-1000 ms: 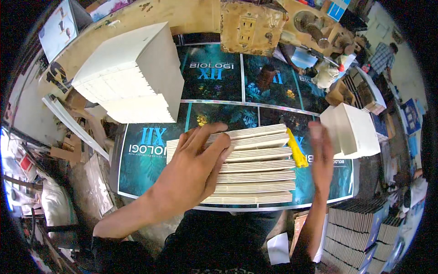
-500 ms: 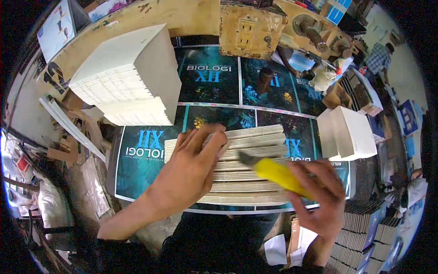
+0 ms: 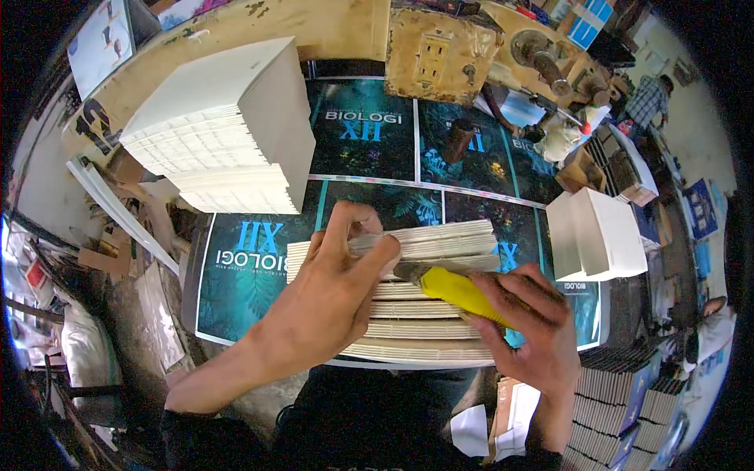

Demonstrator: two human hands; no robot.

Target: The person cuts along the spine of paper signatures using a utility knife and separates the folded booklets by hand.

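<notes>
A row of sewn book blocks lies spine-up in front of me, cream-coloured, with narrow gaps between them. My left hand rests over their left part, fingers bent and thumb pressing against one of the farther blocks. My right hand grips a yellow utility knife whose blade points left. The blade tip is close beside my left thumb, at a gap between two blocks; how deep it reaches cannot be made out. Under the blocks are dark teal printed cover sheets.
A tall stack of book blocks stands at the back left, and a smaller white stack at the right. Behind is a worn yellow machine with a crank. Piles of finished books sit lower right. A person in a checked shirt stands far right.
The knife has moved left, bringing its blade close to my left thumb. My left index finger has lifted and bent more, and the thumb has shifted slightly right.
</notes>
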